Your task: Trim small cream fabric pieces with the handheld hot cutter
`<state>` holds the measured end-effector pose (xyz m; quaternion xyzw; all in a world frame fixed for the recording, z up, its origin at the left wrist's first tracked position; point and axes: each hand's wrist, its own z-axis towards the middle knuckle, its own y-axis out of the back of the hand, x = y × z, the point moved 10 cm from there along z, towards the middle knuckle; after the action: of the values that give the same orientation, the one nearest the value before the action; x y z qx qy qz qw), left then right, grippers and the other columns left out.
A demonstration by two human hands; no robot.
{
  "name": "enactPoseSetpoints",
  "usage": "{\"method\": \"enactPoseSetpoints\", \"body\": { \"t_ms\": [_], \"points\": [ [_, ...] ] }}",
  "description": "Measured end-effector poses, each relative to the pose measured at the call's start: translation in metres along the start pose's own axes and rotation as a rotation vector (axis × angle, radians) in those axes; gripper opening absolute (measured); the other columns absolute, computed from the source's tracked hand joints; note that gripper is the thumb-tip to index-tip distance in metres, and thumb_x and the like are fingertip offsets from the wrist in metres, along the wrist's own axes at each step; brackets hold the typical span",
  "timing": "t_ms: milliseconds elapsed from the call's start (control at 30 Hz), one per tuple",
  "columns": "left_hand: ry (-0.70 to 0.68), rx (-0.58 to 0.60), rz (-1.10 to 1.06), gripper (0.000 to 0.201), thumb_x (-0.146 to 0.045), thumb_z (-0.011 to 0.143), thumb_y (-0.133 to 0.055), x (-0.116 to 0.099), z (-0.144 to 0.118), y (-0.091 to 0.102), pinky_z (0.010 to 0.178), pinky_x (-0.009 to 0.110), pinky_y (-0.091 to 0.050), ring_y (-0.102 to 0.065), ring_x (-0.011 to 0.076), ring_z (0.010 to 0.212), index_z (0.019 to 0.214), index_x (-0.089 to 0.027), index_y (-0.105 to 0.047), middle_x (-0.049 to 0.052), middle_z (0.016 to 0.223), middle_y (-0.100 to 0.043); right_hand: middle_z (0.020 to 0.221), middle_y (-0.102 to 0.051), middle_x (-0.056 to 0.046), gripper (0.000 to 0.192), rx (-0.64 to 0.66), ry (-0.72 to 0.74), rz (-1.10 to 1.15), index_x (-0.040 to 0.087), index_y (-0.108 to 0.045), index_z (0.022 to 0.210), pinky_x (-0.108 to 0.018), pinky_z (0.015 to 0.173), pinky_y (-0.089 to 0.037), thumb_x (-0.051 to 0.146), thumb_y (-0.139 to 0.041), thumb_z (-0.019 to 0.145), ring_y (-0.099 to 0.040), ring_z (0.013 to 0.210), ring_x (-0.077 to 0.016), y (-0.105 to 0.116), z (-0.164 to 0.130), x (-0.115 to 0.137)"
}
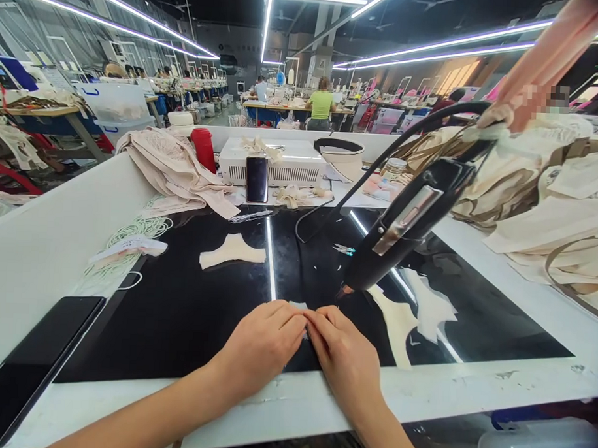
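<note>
Hands meet at the near edge of a black worktop [188,311]: left hand [263,343] and right hand [343,353] pinch a small pale scrap [299,306] between touching fingertips, just below the tip of a black hot tool [407,221]; cut fabric piece [232,250] lies well apart

Bright, even light comes from long ceiling tubes [139,19] far above and beyond the hands. 2 of them mirror as white streaks on the glossy black tabletop [188,311], 1 just ahead of the left hand [265,344], 1 beyond the right hand [346,356]. Shadows under both hands are faint. Straight lines bow near the edges, and a blurred patch sits far upper right.
</note>
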<state>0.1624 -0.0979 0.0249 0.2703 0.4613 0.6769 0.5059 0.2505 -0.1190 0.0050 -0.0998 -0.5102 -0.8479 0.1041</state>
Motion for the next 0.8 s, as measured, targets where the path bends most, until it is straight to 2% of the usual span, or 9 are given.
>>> {"method": "enactPoseSetpoints", "body": {
  "t_ms": [133, 233, 367, 533, 633, 800],
  "points": [
    [-0.062, -0.033, 0.077, 0.026, -0.012, 0.105, -0.039, -0.007, 0.0, -0.004, 0.091, 0.036, -0.058, -0.068, 0.0199, 0.092, 0.098, -0.011, -0.065, 0.006, 0.094, -0.07, 0.087, -0.069, -0.003, 0.037, -0.017, 0.006, 0.007, 0.023, -0.073, 0.11, -0.022, 0.059, -0.046, 0.032, -0.037, 0.108, -0.068, 0.075, -0.0148, 0.0, 0.0, 0.0],
    [-0.064, -0.096, 0.094, 0.029, -0.015, 0.106, -0.037, -0.007, -0.002, -0.002, 0.089, 0.036, -0.06, -0.069, 0.0193, 0.09, 0.098, -0.011, -0.064, 0.005, 0.092, -0.07, 0.086, -0.069, -0.002, 0.038, -0.039, 0.003, 0.02, 0.024, -0.072, 0.109, -0.022, 0.058, -0.045, 0.033, -0.035, 0.108, -0.068, 0.074, -0.0143, 0.001, 0.0, 0.0],
    [-0.065, -0.116, 0.105, 0.029, -0.017, 0.107, -0.038, -0.006, -0.004, -0.002, 0.091, 0.036, -0.06, -0.07, 0.0193, 0.092, 0.098, -0.011, -0.064, 0.005, 0.092, -0.071, 0.085, -0.068, -0.002, 0.036, -0.039, 0.003, 0.027, 0.024, -0.072, 0.109, -0.023, 0.055, -0.041, 0.032, -0.036, 0.108, -0.066, 0.07, -0.0141, -0.001, -0.001, -0.001],
    [-0.082, -0.156, 0.134, 0.034, -0.019, 0.108, -0.034, -0.006, -0.004, 0.006, 0.098, 0.036, -0.057, -0.071, 0.0198, 0.103, 0.105, -0.01, -0.067, 0.008, 0.104, -0.075, 0.086, -0.069, -0.002, 0.033, -0.049, -0.022, 0.062, 0.024, -0.071, 0.108, -0.026, 0.058, -0.04, 0.03, -0.039, 0.107, -0.066, 0.073, -0.0162, -0.001, 0.0, -0.001],
    [-0.124, -0.154, 0.188, 0.039, -0.016, 0.108, -0.03, -0.006, -0.007, 0.007, 0.095, 0.037, -0.058, -0.072, 0.0205, 0.103, 0.109, -0.009, -0.068, 0.009, 0.107, -0.076, 0.087, -0.069, -0.002, 0.03, -0.05, -0.041, 0.077, 0.025, -0.072, 0.104, -0.027, 0.059, -0.039, 0.029, -0.042, 0.106, -0.065, 0.074, -0.016, 0.0, 0.002, 0.001],
    [-0.208, -0.144, 0.227, 0.044, -0.018, 0.107, -0.028, 0.005, -0.02, -0.006, 0.097, 0.041, -0.056, -0.071, 0.0227, 0.105, 0.115, -0.016, -0.071, 0.008, 0.116, -0.075, 0.088, -0.069, 0.003, 0.025, -0.026, -0.059, -0.001, 0.028, -0.071, 0.099, -0.026, 0.062, -0.04, 0.031, -0.047, 0.105, -0.065, 0.077, -0.0124, -0.003, 0.008, 0.003]
  ]
}}
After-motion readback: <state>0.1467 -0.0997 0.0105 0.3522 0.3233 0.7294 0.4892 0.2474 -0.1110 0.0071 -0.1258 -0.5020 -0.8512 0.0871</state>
